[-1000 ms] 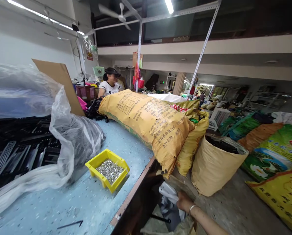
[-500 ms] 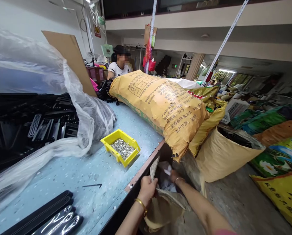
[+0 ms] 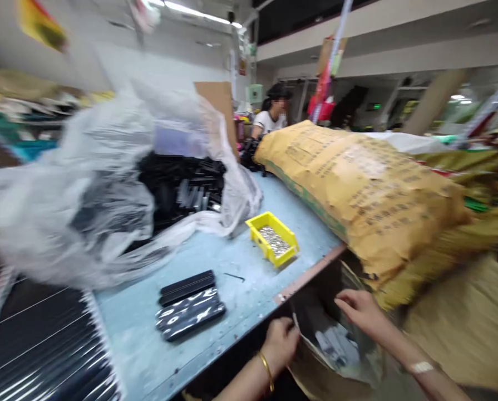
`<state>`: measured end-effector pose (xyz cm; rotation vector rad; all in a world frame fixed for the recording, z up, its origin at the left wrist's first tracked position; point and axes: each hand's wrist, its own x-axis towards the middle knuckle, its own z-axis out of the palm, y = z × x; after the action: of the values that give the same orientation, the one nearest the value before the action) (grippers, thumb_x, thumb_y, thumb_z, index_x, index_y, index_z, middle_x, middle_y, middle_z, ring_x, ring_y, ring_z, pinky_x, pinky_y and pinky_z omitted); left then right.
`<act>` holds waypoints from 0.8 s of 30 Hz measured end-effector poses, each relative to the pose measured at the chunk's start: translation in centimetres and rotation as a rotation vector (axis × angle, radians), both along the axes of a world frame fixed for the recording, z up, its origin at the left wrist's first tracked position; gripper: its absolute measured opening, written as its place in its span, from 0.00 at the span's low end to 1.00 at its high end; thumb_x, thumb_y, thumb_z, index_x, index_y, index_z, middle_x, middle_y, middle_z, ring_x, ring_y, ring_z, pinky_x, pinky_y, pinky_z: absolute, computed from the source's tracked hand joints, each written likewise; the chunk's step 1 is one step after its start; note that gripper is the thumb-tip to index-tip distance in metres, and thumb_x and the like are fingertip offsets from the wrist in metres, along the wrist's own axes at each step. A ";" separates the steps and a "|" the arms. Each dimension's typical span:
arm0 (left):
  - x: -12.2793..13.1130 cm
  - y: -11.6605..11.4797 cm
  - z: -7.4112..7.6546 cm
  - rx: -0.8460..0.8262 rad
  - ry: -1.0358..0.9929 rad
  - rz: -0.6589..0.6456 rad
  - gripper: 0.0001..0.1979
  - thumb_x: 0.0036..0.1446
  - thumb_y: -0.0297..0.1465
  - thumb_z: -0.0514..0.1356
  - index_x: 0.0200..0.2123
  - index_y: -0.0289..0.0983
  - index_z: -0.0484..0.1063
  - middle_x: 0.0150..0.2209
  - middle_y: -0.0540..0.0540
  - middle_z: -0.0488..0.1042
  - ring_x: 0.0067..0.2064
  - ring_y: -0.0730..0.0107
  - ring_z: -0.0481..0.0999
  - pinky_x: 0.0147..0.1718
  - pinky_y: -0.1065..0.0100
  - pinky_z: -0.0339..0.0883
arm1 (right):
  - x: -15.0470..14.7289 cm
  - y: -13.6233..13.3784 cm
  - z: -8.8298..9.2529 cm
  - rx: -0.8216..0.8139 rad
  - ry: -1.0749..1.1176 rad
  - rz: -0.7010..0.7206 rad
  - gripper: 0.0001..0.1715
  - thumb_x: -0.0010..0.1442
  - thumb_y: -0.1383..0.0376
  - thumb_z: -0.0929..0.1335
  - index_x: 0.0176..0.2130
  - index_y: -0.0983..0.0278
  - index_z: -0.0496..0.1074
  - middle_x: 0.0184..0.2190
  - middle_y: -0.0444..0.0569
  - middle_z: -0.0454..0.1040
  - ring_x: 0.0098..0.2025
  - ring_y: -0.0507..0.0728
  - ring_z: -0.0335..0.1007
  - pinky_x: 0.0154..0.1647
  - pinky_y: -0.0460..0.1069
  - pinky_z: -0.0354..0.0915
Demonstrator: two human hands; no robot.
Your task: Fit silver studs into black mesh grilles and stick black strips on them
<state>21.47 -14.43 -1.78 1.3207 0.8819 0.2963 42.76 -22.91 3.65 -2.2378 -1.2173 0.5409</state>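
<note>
My left hand (image 3: 281, 341) is closed on the rim of an open sack (image 3: 321, 374) beside the table's front edge. Whitish pieces (image 3: 338, 345) lie inside the sack, too blurred to name. Over the sack's opening, my right hand (image 3: 359, 313) hangs with loosely bent fingers, and nothing shows in it. A yellow bin (image 3: 272, 238) of small metal parts stands on the blue table (image 3: 240, 303) above my left hand. Left of it lie a thin dark hex key (image 3: 234, 276) and black bars, some in shiny clear wrap (image 3: 190, 314).
A full yellow sack (image 3: 357, 184) lies across the table's right side, overhanging its edge. Clear plastic (image 3: 107, 172) surrounds black parts (image 3: 182, 189) on the left. Long black pieces (image 3: 48, 345) fill the lower left corner. A person (image 3: 269, 117) sits behind the table.
The view has swung left, so the table's things appear further right. My right hand has risen from inside the sack, and the white piece near its fingers no longer shows there.
</note>
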 end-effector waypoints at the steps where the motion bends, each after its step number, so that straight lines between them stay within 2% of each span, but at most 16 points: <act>1: -1.9 -0.8 0.6 0.007 0.009 0.021 0.11 0.42 0.36 0.66 0.29 0.36 0.78 0.26 0.45 0.77 0.36 0.57 0.75 0.37 0.64 0.67 | -1.5 0.0 0.9 0.142 -0.054 0.093 0.12 0.55 0.59 0.67 0.29 0.64 0.75 0.18 0.46 0.73 0.22 0.57 0.71 0.21 0.48 0.65; 2: -3.9 -1.5 1.3 0.014 0.010 0.018 0.10 0.41 0.35 0.66 0.28 0.36 0.78 0.25 0.47 0.77 0.34 0.59 0.74 0.35 0.66 0.66 | -3.1 0.3 1.8 0.261 -0.092 0.165 0.13 0.56 0.57 0.67 0.31 0.63 0.75 0.21 0.48 0.75 0.22 0.56 0.71 0.22 0.48 0.66; 4: -8.1 -2.9 2.6 0.057 0.012 -0.127 0.11 0.44 0.35 0.65 0.32 0.38 0.78 0.27 0.48 0.77 0.32 0.64 0.74 0.33 0.68 0.66 | -6.7 1.7 3.8 0.429 -0.146 0.389 0.12 0.58 0.58 0.67 0.35 0.63 0.75 0.25 0.49 0.76 0.25 0.55 0.72 0.25 0.48 0.67; 6: -12.2 -4.1 3.4 0.091 0.043 -0.092 0.11 0.47 0.37 0.63 0.33 0.38 0.78 0.31 0.48 0.77 0.34 0.66 0.74 0.33 0.70 0.66 | -10.5 4.9 5.5 0.572 -0.209 0.631 0.13 0.56 0.58 0.69 0.37 0.64 0.74 0.30 0.52 0.77 0.31 0.58 0.74 0.32 0.50 0.69; 8: -15.4 -4.9 3.5 0.065 0.061 0.106 0.10 0.48 0.36 0.63 0.32 0.36 0.75 0.32 0.47 0.76 0.34 0.67 0.75 0.32 0.70 0.66 | -14.3 9.5 6.6 0.618 -0.271 0.822 0.23 0.51 0.53 0.72 0.42 0.66 0.74 0.37 0.57 0.77 0.39 0.62 0.73 0.40 0.54 0.69; 10: -17.5 -5.5 3.3 -0.042 0.018 0.312 0.11 0.48 0.35 0.63 0.32 0.35 0.72 0.28 0.48 0.75 0.29 0.68 0.76 0.26 0.72 0.65 | -17.9 14.8 6.8 0.588 -0.326 0.913 0.29 0.50 0.49 0.72 0.43 0.68 0.74 0.39 0.60 0.76 0.42 0.64 0.72 0.44 0.56 0.67; 12: -18.7 -5.6 3.3 -0.170 -0.096 0.475 0.14 0.48 0.38 0.64 0.34 0.34 0.69 0.26 0.48 0.74 0.26 0.67 0.77 0.21 0.72 0.63 | -21.1 19.3 6.1 0.479 -0.392 0.923 0.34 0.50 0.47 0.71 0.46 0.71 0.73 0.40 0.62 0.76 0.44 0.66 0.72 0.46 0.57 0.66; 14: -19.4 -5.1 3.8 -0.259 -0.244 0.641 0.20 0.48 0.40 0.65 0.39 0.33 0.69 0.30 0.42 0.77 0.28 0.61 0.79 0.21 0.70 0.67 | -23.6 21.8 5.0 0.309 -0.433 1.023 0.41 0.49 0.43 0.70 0.50 0.71 0.71 0.42 0.63 0.76 0.46 0.68 0.71 0.47 0.58 0.65; 16: -19.8 -4.2 4.7 -0.302 -0.391 0.813 0.25 0.49 0.40 0.66 0.46 0.33 0.67 0.41 0.36 0.77 0.37 0.55 0.80 0.27 0.64 0.72 | -24.9 22.0 3.7 0.169 -0.414 1.152 0.48 0.46 0.38 0.69 0.53 0.69 0.69 0.44 0.62 0.75 0.46 0.69 0.71 0.46 0.59 0.65; 18: -19.9 -3.1 5.6 -0.306 -0.508 0.926 0.24 0.50 0.38 0.66 0.48 0.34 0.67 0.49 0.35 0.74 0.46 0.51 0.78 0.35 0.61 0.74 | -25.0 20.7 2.7 0.135 -0.381 1.227 0.57 0.40 0.35 0.69 0.58 0.68 0.64 0.48 0.62 0.73 0.48 0.70 0.70 0.48 0.60 0.63; 21: -19.7 -1.5 6.4 -0.289 -0.594 0.956 0.18 0.51 0.34 0.66 0.43 0.32 0.70 0.46 0.34 0.76 0.49 0.50 0.76 0.38 0.61 0.74 | -24.0 18.2 2.0 0.132 -0.384 1.267 0.68 0.36 0.34 0.70 0.64 0.69 0.55 0.57 0.68 0.63 0.54 0.74 0.64 0.51 0.64 0.60; 24: -19.2 -0.9 6.8 -0.299 -0.606 0.985 0.17 0.50 0.31 0.66 0.43 0.31 0.70 0.40 0.36 0.78 0.45 0.51 0.78 0.38 0.61 0.73 | -23.5 17.2 2.4 0.093 -0.417 1.283 0.69 0.36 0.38 0.72 0.64 0.73 0.53 0.60 0.73 0.57 0.56 0.77 0.61 0.52 0.65 0.59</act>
<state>2.25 -15.35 5.04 0.3792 0.9367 1.2073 19.25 -5.68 6.02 -1.2451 -2.7730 0.4132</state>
